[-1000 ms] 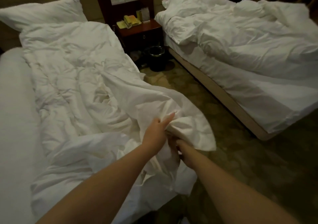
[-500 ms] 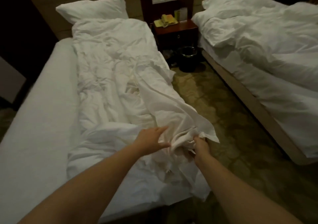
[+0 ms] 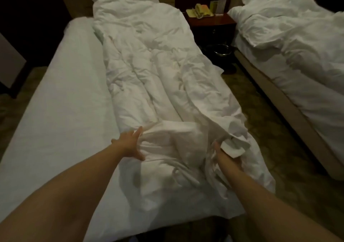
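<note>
Duvet (image 3: 149,74) lies rumpled along the mattress (image 3: 65,111); left hand (image 3: 130,146), gripping beside the right a second ago, now presses its bunched end with fingers spread, right hand (image 3: 222,153) stays curled round the corner, so spreading looks begun

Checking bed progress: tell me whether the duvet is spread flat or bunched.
Bunched: the duvet lies crumpled along one side, mattress bare beside it.

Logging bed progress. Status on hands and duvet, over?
Left hand flat on duvet. Right hand grips its bunched edge. Duvet crumpled, mattress half bare. Nothing blocking.
</note>
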{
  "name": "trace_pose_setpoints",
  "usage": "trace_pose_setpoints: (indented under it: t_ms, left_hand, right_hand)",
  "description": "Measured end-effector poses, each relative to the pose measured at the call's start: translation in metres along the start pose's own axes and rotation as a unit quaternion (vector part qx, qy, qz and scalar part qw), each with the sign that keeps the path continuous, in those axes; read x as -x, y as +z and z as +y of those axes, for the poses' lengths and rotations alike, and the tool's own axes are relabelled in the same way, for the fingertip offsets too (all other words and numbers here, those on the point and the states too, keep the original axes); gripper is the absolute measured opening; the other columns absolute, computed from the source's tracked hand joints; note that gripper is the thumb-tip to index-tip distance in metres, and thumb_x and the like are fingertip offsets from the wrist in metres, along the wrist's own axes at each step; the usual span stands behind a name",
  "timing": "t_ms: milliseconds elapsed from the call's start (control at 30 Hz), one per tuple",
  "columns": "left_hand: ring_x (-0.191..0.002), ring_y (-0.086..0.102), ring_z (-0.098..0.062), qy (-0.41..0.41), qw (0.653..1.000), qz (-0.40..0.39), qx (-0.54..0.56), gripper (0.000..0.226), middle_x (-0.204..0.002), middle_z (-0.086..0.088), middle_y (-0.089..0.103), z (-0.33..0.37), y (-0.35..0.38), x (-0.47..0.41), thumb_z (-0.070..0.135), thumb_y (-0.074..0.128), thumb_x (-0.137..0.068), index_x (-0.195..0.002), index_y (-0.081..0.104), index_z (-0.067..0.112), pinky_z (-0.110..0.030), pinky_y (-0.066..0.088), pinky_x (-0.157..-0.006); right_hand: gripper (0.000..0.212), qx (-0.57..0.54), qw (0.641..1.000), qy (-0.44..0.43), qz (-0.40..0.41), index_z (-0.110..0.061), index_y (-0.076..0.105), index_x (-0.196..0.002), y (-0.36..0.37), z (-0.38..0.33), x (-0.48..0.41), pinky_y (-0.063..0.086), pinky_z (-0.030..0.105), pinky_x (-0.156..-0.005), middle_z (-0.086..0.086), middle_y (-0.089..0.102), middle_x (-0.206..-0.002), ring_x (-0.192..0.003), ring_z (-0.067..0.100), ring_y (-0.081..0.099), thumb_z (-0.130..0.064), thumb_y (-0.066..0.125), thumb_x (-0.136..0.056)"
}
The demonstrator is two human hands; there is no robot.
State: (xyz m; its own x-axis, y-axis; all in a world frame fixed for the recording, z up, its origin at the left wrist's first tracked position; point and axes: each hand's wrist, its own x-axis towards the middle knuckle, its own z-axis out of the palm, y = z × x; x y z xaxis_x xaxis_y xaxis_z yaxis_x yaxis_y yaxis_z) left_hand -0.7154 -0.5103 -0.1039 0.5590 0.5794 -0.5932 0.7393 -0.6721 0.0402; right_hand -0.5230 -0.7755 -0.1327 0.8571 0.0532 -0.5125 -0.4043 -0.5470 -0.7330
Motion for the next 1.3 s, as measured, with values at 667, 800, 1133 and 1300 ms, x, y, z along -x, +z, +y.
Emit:
trace_pose_setpoints:
  t_ms: [667, 800, 1133, 1300]
  left_hand:
    - [-0.099, 0.059, -0.03, 0.088, 0.98, 0.152, 0.094, 0.032, -0.116, -0.01, 0.063, -0.082, -0.003, 0.04, 0.034, 0.037, -0.097, -0.107, 0.062, 0.017, -0.034, 0.046, -0.08]
    - [-0.097, 0.059, -0.032, 0.03, 0.952, 0.288, 0.098, 0.028, -0.113, -0.011, 0.064, -0.127, -0.052, 0.073, 0.031, 0.034, -0.098, -0.101, 0.059, 0.018, -0.03, 0.035, -0.07]
    - [-0.101, 0.057, -0.037, -0.16, 0.857, 0.467, 0.15, 0.025, -0.114, -0.019, 0.061, -0.368, -0.116, 0.25, 0.022, 0.04, -0.097, -0.106, 0.06, 0.01, -0.036, 0.042, -0.078]
    - [-0.116, 0.055, -0.034, -0.265, 0.905, 0.276, 0.185, 0.036, -0.126, -0.016, 0.059, -0.457, 0.044, 0.305, 0.03, 0.053, -0.094, -0.123, 0.057, 0.009, -0.034, 0.043, -0.093]
  right_hand:
    - [0.083, 0.625, 0.741, -0.235, -0.068, -0.012, 0.022, -0.148, 0.126, -0.053, 0.104, 0.031, 0.044, -0.108, 0.011, 0.033, -0.146, -0.13, 0.033, 0.037, -0.063, 0.048, -0.087]
    - [0.051, 0.581, 0.751, -0.311, -0.033, -0.015, 0.032, -0.144, 0.142, -0.08, 0.133, 0.041, 0.042, -0.101, 0.01, 0.05, -0.137, -0.122, 0.031, 0.05, -0.035, 0.04, -0.098]
    - [0.035, 0.352, 0.793, -0.494, -0.054, -0.016, 0.039, -0.125, 0.265, -0.179, 0.357, 0.043, 0.048, -0.092, 0.017, 0.051, -0.123, -0.111, 0.039, 0.053, -0.032, 0.042, -0.094]
    - [0.05, 0.449, 0.757, -0.442, -0.175, -0.019, 0.038, -0.127, 0.323, -0.057, 0.418, 0.044, 0.045, -0.095, 0.015, 0.05, -0.127, -0.118, 0.038, 0.052, -0.042, 0.058, -0.088]
